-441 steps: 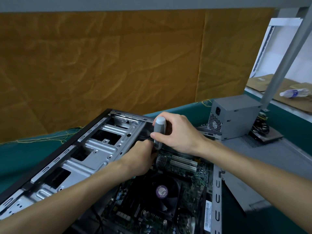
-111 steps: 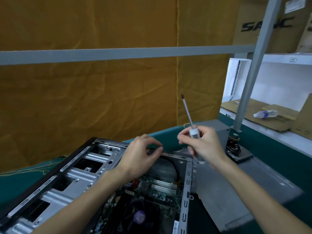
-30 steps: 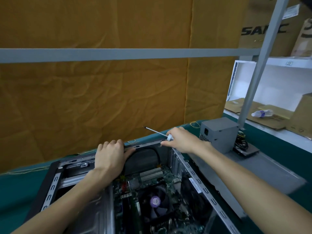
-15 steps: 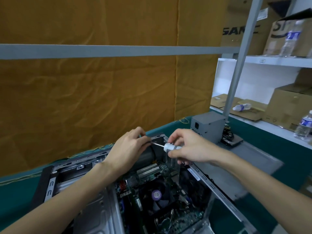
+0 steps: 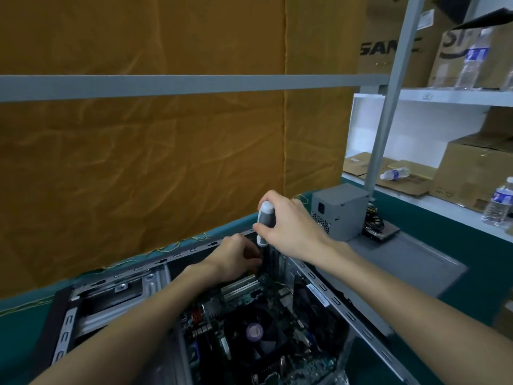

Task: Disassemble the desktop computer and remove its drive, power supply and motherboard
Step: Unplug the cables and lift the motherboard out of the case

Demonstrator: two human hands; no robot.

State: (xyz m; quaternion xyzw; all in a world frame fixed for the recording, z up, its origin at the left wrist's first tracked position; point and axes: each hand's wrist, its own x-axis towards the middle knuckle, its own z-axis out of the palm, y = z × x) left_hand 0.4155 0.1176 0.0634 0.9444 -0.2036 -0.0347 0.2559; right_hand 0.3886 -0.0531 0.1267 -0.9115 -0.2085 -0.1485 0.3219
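- Our right hand [image 5: 288, 227] grips the screwdriver [image 5: 264, 222] upright over the computer case [image 5: 358, 318].
- Our left hand [image 5: 236, 258], at seven o'clock of it, curls inside; we cannot tell its hold.
- Motherboard [image 5: 249, 295] lies inside; power supply [image 5: 340, 211] stands outside at two o'clock.

Green-covered worktop [image 5: 488, 276] carrying the open computer case [image 5: 116, 298] at six o'clock, grey side panel [image 5: 402, 262] at three, power supply [image 5: 340, 211] standing at two.

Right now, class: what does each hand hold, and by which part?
The right hand grips the screwdriver by its handle. What the left hand holds, if anything, cannot be told.
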